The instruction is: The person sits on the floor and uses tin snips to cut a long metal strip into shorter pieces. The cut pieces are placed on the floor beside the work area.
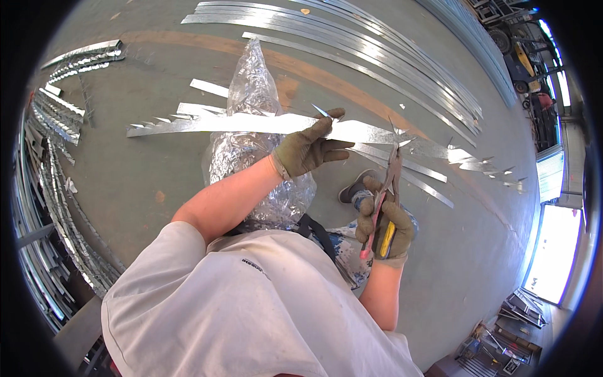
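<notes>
A long shiny sheet-metal strip [251, 123] spans the view in front of me, with sharp cut tabs bent out toward both its ends. My left hand [308, 146], in an olive work glove, grips the strip near its middle, some fingers above it and some below. In my right hand [387, 227], also gloved, is a pair of metal snips [393, 173] with red and yellow handle grips. Their jaws reach the strip's lower edge, beside a bent, pointed tab; whether the blades are closed I cannot make out.
Crinkled clear plastic wrap [251, 147] covers something long beneath the strip. Flat metal strips [326, 31] lie on the floor [157, 157] ahead. Notched strips [63, 207] are heaped at left. A yellow forklift [522, 66] stands far right, near a bright doorway [553, 245].
</notes>
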Demonstrator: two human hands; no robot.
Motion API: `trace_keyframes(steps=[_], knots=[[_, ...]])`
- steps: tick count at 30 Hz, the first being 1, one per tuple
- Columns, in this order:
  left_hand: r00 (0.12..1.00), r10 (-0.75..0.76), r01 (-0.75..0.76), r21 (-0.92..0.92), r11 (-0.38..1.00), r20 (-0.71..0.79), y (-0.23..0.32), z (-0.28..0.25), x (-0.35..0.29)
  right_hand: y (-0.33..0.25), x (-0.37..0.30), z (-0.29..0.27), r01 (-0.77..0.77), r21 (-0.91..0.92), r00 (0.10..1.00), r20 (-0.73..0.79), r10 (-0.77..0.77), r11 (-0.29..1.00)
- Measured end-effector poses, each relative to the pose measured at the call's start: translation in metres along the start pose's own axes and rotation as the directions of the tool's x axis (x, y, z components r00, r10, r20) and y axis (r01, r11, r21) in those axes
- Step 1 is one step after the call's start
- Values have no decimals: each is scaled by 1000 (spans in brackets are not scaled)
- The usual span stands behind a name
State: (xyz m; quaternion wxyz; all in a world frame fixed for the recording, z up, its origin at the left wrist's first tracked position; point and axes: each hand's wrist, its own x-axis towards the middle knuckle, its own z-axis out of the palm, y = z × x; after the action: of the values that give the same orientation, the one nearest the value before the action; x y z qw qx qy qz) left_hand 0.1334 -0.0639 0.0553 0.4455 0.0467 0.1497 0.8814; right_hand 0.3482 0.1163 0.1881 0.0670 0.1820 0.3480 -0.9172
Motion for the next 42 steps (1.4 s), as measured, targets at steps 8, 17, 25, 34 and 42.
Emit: trace_keyframes(steps=[8, 17, 25, 34, 42], knots=[[999, -42, 42, -1, 999, -29, 0, -34, 7, 26, 22, -28, -24, 122, 993, -109, 37, 992], [994, -60, 65, 50, 997, -93, -6, -45, 5, 74, 20, -36, 104, 324, 993, -90, -79, 940], [988, -55, 66, 70, 995, -147, -4, -46, 13, 68, 9, -11, -163, 40, 933, -320, 167, 986], [983, -35, 41, 28, 999, -180, -3, -50, 23, 60, 11, 6, -181, -283, 942, -324, 84, 942], [979, -23, 33, 46, 998, -202, -1, -44, 18, 75, 51, -6, -359, -502, 884, -454, 113, 787]])
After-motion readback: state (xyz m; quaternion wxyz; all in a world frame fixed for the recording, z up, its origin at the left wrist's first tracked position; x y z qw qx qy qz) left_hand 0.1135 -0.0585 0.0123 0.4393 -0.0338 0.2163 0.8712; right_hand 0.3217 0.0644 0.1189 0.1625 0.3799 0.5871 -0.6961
